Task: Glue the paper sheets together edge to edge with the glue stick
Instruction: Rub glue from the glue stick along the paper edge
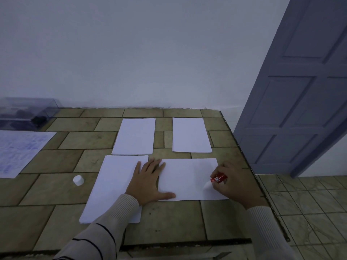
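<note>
Nearest to me, a person's striped cream sleeve (pixel 105 222) is reaching out over the tiled table (pixel 169 222). The left hand (pixel 150 182) is lying flat with its fingers straight and spread apart, pressing down where the near-left paper (pixel 112 184) and the near-right sheet (pixel 187 179) are sitting just beside each other. Its palm is covering the right edge of the near-left paper and its thumb is resting on the near-left corner of the near-right sheet.

The right hand (pixel 234 184) is hovering low at the right end of that same sheet, its fingers curled and clamped round the red glue stick (pixel 218 178). The stick is lying tilted, its white tip pointing down and left and touching the paper close to the right edge.

Left of the near-left paper, a white cap (pixel 78 180) is standing on the tiles, apart from everything else.

Farther back, the far-left paper (pixel 135 136) and the far-right paper (pixel 190 135) are lying side by side with a strip of table showing between them. At the far left, a printed sheet (pixel 20 149) is running out of view, and behind it a clear plastic box (pixel 26 113) is sitting against the white wall (pixel 150 53). To the right, a grey-blue door (pixel 300 91) is standing beyond the table's edge, above the tiled floor (pixel 309 203)
</note>
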